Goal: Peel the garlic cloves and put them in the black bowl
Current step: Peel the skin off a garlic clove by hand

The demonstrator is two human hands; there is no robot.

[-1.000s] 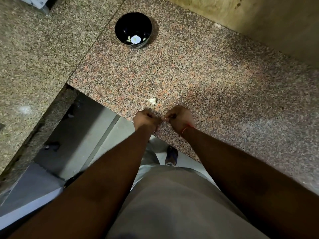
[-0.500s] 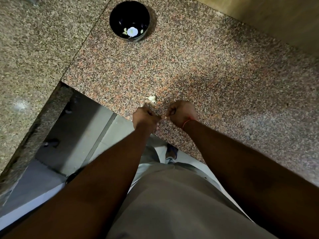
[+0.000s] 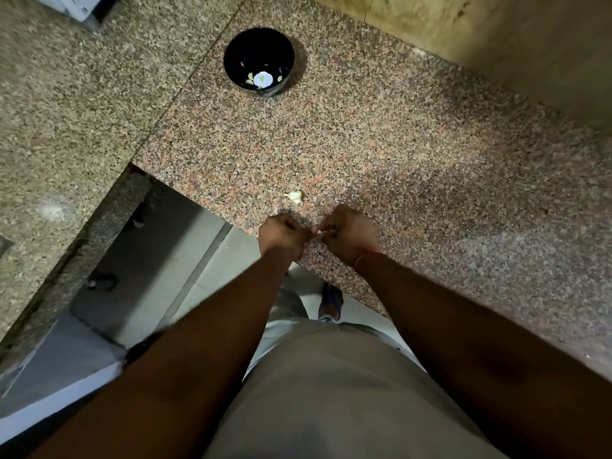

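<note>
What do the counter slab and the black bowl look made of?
Counter slab: polished granite by the look, a dense pink, black and grey speckle with a dull sheen and a cut straight edge.
Black bowl: probably glazed ceramic, possibly melamine; glossy black with a white flower motif on its side. The picture cannot settle which.

The garlic clove (image 3: 317, 232) is almost wholly hidden between both hands' curled fingers.
</note>
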